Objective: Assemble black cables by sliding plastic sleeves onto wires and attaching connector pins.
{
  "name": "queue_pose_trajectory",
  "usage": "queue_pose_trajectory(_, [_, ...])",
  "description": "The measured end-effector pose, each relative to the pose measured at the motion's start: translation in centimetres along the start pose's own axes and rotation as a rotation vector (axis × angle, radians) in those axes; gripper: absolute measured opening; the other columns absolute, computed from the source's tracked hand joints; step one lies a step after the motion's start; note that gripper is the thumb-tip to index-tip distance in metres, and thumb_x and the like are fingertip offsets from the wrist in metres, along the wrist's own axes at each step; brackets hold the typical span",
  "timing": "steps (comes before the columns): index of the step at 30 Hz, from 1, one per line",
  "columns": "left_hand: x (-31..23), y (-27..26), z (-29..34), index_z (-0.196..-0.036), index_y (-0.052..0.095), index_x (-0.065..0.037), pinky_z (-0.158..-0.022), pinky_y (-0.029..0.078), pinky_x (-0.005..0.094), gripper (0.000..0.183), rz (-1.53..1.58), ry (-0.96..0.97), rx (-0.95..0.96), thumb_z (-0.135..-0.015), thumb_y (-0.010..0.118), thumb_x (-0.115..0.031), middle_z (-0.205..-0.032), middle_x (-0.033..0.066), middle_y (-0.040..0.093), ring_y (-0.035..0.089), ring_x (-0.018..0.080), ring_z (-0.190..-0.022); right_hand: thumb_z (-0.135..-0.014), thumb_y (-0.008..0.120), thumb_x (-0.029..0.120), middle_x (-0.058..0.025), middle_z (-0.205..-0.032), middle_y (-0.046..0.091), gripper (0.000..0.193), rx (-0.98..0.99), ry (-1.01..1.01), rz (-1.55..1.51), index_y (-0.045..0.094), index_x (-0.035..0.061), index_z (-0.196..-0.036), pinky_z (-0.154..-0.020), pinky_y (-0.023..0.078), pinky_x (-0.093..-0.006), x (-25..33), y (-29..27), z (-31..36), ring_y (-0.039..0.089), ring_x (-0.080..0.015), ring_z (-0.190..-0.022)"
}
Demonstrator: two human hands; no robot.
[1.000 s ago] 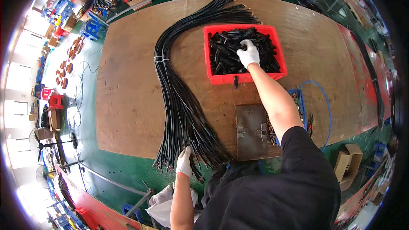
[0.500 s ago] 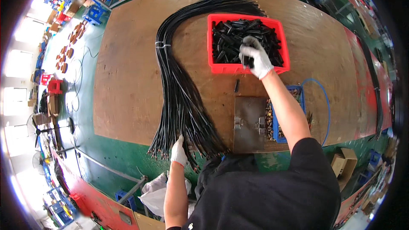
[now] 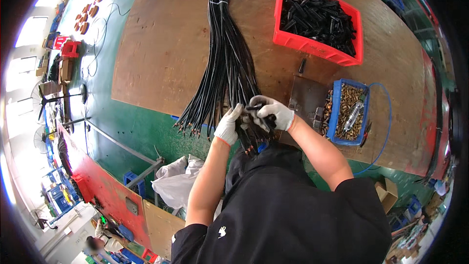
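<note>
A thick bundle of black cables [image 3: 225, 54] lies over the table with its exposed copper ends hanging at the near edge. My gloved left hand [image 3: 228, 126] is closed at these ends, with a cable apparently pinched between thumb and fingers. Right beside it, my gloved right hand [image 3: 274, 112] grips black tubular sleeves, one pointing toward the left fingertips. Whether that sleeve is around the cable end I cannot tell; the fingers hide the contact. At the far right stands a red bin [image 3: 317, 48] heaped with black sleeves [image 3: 317, 19].
One loose black sleeve [image 3: 302, 65] lies before the red bin. Right of my hands, a blue bin [image 3: 334, 112] holds small brass-coloured fittings and a tool [image 3: 353, 116] with a blue hose [image 3: 389, 117]. A metal plate [image 3: 305, 98] lies beside it. White sacks [image 3: 176, 178] are at lower left.
My right hand has come back from the red bin, bringing black sleeves to my left hand. The left hand has risen slightly among the cable ends. The view has shifted nearer the table's front.
</note>
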State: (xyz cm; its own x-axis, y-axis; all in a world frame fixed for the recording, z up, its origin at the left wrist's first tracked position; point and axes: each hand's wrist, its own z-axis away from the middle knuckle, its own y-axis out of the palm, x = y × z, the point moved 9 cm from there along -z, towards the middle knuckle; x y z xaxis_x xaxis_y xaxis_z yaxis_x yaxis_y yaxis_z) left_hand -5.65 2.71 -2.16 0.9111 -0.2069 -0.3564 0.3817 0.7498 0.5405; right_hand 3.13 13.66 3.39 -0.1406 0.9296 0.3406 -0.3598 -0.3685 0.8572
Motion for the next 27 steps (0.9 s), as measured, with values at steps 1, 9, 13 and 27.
queue_pose_trajectory(1, [-0.1, 0.6, 0.0, -0.104, 0.065, -0.012, -0.059, 0.05, 0.0266, 0.015, -0.032, 0.034, -0.008, -0.101, 0.073, -0.024, -0.091, 0.0001, 0.069, 0.06, 0.0105, -0.069, -0.081, 0.065, 0.001, -0.0088, -0.097, 0.068, 0.039, -0.043, 0.03, 0.069, 0.063, 0.0035, -0.12, -0.068, 0.059, -0.0316, -0.9, 0.0, -0.2, 0.068, -0.0181, -0.075])
queue_pose_trajectory(9, [-1.3, -0.6, 0.6, -0.11, 0.064, -0.008, -0.062, 0.055, 0.0287, 0.01, -0.045, 0.104, 0.02, -0.104, 0.067, -0.016, -0.089, 0.0019, 0.068, 0.062, 0.013, -0.069, -0.087, 0.07, -0.003, -0.0011, -0.102, 0.065, 0.052, -0.437, -0.332, 0.168, 0.063, 0.0133, -0.136, -0.088, 0.055, -0.0293, -1.6, -2.3, 0.8, 0.065, -0.0136, -0.095])
queue_pose_trajectory(13, [-1.1, 1.1, 1.1, -0.12, 0.065, -0.007, -0.074, 0.061, 0.0326, 0.017, -0.056, 0.07, -0.026, -0.104, 0.067, -0.014, -0.102, 0.0046, 0.072, 0.07, 0.0172, -0.083, -0.092, 0.072, -0.001, 0.001, -0.105, 0.065, 0.05, -0.614, -0.462, 0.228, 0.061, 0.0126, -0.139, -0.095, 0.051, -0.0276, -1.9, -3.7, 0.2, 0.062, -0.0118, -0.099])
queue_pose_trajectory(27, [-0.1, -0.7, 0.4, -0.124, 0.068, -0.011, -0.08, 0.062, 0.0361, 0.019, -0.16, 0.022, 0.017, -0.106, 0.063, -0.014, -0.111, 0.0043, 0.073, 0.072, 0.0197, -0.091, -0.087, 0.081, 0.014, -0.0007, -0.103, 0.066, 0.029, -0.565, -0.303, 0.698, 0.064, 0.0086, -0.11, -0.089, 0.049, -0.0298, -2.1, -4.7, -4.0, 0.059, -0.0123, -0.096])
